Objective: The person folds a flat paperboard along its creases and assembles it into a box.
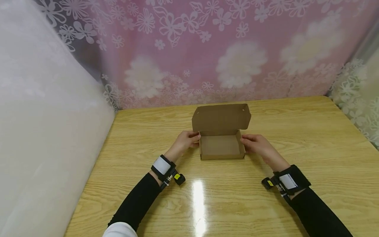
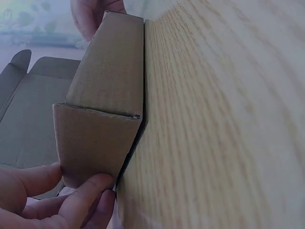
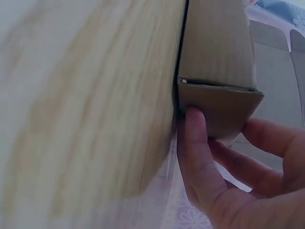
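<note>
A small brown cardboard box sits on the table, its lid raised and tilted back with side flaps. Nothing lies inside it. At its left end my left hand grips the side wall, thumb near the top edge and fingertips low on the outer face. The right end is held likewise by my right hand. In the left wrist view the box's front wall and left end wall show close up. From the right wrist, fingers press against the right end wall.
The wood-grain table extends around the box, with a bright light reflection in front. A pink floral curtain hangs along its back edge. White sheeting borders the left, and a pale floral curtain the right.
</note>
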Demonstrator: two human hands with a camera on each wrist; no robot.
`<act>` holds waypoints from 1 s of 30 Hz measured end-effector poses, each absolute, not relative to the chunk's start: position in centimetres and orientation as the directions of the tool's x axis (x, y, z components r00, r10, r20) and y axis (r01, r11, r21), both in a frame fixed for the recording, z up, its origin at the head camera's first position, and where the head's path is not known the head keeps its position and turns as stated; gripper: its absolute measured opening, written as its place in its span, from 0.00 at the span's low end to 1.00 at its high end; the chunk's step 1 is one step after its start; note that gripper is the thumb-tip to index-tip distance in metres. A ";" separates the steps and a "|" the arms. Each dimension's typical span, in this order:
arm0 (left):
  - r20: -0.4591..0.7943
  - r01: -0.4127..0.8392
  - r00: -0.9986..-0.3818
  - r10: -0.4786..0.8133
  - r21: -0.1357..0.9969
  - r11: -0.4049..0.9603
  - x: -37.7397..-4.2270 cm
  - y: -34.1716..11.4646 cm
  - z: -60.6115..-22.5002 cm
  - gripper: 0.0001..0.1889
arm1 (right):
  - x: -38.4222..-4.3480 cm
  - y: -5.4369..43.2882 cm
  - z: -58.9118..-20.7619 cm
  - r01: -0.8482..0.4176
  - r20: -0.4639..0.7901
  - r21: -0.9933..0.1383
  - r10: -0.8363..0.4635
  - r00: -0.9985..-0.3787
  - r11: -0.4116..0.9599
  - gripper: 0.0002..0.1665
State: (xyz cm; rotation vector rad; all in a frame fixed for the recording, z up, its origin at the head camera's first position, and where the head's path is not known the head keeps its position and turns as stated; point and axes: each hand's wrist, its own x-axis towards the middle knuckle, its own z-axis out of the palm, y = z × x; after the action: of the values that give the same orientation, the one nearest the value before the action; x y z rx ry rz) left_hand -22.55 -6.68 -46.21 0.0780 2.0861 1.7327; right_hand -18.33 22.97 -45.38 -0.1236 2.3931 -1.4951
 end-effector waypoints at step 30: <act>0.333 0.331 -0.940 0.079 0.828 0.453 -23.0 -7.7 -43.5 0.16 | -18.9 22.3 -43.0 -0.231 0.282 -0.752 -0.015 -0.959 0.617 0.32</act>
State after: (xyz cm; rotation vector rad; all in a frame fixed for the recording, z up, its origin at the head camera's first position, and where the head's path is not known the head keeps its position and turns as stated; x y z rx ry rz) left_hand -23.00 -7.74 -43.51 0.4155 2.8814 1.7373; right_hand -18.94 22.35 -43.03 -0.2358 3.0442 -1.4774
